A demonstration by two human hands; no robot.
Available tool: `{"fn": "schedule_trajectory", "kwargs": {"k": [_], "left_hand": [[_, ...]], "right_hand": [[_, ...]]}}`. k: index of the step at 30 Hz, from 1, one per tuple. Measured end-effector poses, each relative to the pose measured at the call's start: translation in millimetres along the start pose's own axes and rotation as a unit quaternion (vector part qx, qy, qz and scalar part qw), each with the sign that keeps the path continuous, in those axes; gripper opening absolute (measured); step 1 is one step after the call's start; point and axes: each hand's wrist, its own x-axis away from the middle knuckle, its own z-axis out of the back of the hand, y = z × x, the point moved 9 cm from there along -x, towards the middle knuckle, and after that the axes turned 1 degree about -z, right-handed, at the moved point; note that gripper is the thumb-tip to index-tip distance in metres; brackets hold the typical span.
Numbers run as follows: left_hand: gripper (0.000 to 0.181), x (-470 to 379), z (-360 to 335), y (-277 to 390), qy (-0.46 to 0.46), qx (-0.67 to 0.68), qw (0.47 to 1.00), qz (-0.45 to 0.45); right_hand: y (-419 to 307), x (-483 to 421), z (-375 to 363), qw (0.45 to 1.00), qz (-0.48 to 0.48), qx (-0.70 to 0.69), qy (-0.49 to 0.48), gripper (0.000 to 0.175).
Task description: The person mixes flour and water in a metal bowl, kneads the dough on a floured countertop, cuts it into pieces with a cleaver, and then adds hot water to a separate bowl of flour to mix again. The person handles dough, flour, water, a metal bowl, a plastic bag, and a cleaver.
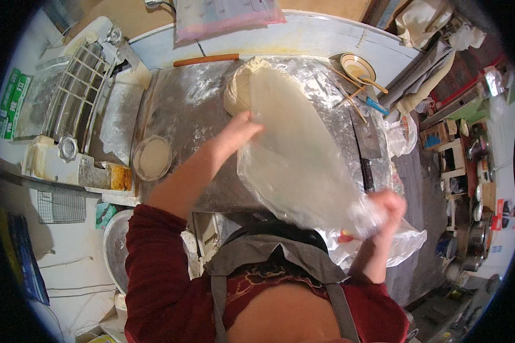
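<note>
A sheet or bag of cloudy translucent plastic (300, 141) stretches across the floured worktop (184, 128) and down past its near edge. Its far part covers some of a large lump of dough (239, 91), whose left side is bare. My left hand (244, 127) pinches the plastic's left edge just in front of the dough. At the lower right, my right hand (388, 210) is blurred and grips the bunched near end of the plastic, with a loose tail hanging beyond it.
A dough roller machine (79, 85) flanks the worktop at left, near a bowl of flour (152, 157). A rolling pin (206, 60) lies at the back. On the right are a cleaver (366, 141), thin sticks (349, 100), a blue-handled tool (377, 105) and a rimmed bowl (355, 66) with a spoon.
</note>
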Motion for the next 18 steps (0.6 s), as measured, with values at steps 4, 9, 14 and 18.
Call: {"fn": "schedule_trajectory", "kwargs": {"k": [4, 9, 14, 18], "left_hand": [[0.028, 18.1, -63.5, 2.8, -0.055, 0.06, 0.996, -0.039], [0.037, 23.0, -134.1, 41.9, -0.118, 0.107, 0.975, -0.152], [0.036, 29.8, -166.3, 48.5, -0.101, 0.053, 0.968, -0.222], [0.038, 41.5, -186.9, 42.1, -0.138, 0.126, 0.962, -0.198]], "right_hand": [[-20.9, 39.0, 99.4, 0.98, 0.084, 0.009, 0.18, 0.017], [0.4, 87.6, 181.8, 0.933, -0.06, 0.148, 0.321, 0.031], [46.1, 126.6, 153.6, 0.817, -0.278, 0.491, 0.122, 0.052], [37.2, 114.4, 124.1, 0.918, -0.262, 0.276, 0.113, 0.101]]}}
